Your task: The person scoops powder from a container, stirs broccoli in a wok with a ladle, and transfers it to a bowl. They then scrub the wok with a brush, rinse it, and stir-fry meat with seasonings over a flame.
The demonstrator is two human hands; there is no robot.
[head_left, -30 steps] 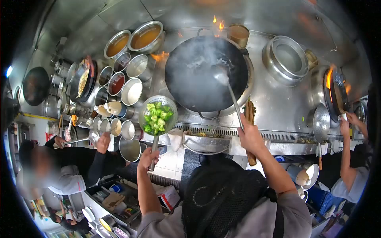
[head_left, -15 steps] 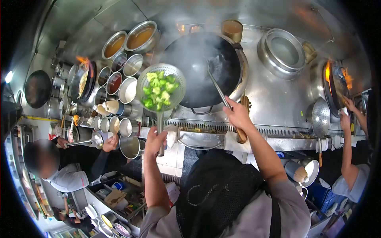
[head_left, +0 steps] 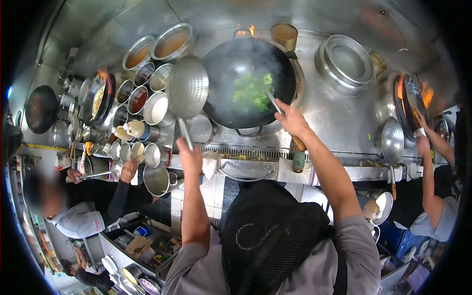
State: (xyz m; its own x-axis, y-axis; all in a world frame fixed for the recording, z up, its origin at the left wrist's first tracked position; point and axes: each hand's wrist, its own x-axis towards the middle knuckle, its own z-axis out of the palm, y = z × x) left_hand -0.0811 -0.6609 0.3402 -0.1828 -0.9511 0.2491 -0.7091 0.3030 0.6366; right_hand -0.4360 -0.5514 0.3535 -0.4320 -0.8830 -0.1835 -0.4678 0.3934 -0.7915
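My left hand [head_left: 190, 156] is closed round the metal handle of a perforated skimmer [head_left: 189, 87]. The skimmer is tilted beside the wok's left rim, and no broccoli shows on it. Green broccoli pieces [head_left: 250, 94] lie in the large black wok [head_left: 221, 61], blurred by steam. A long-handled wok ladle [head_left: 271, 100] with a wooden grip is held by my right hand [head_left: 292, 119]. Its far end reaches the broccoli, where its head is hidden.
Left of the wok stand several pots, among them one of white seasoning [head_left: 155, 108] and a bowl of brown liquid [head_left: 172, 43]. A stacked metal basin [head_left: 346, 61] sits to the right. Co-workers stand on both sides; flames rise at the right-hand wok [head_left: 410, 105].
The broccoli has gone from the skimmer into the wok. My left hand has tipped the skimmer on its side, and the ladle's far end has moved down into the broccoli.
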